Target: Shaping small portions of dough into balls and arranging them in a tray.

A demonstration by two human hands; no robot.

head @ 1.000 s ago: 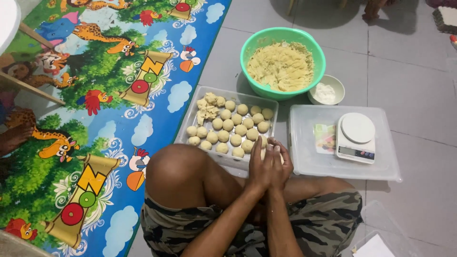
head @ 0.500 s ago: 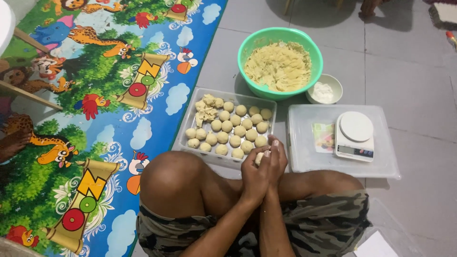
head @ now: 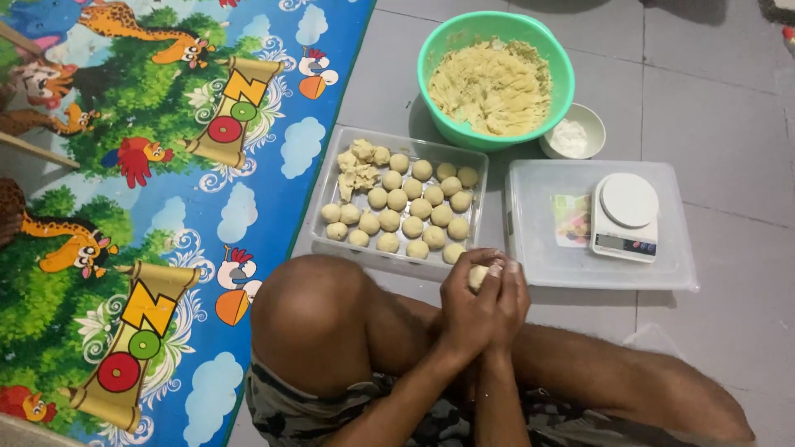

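My left hand and my right hand are pressed together over my crossed legs, and a pale dough ball shows between the palms. Just beyond the hands lies a clear rectangular tray holding several rows of rolled dough balls and a few rough dough scraps at its far left corner. A green bowl of crumbly yellow dough stands behind the tray.
A small white bowl of white powder sits right of the green bowl. A white kitchen scale rests on a clear lidded box at right. A colourful play mat covers the floor at left; grey tiles lie at right.
My hands have stayed together in front of the tray, shifting slightly as they work the dough ball. The camera has tilted a little; nothing else has moved.
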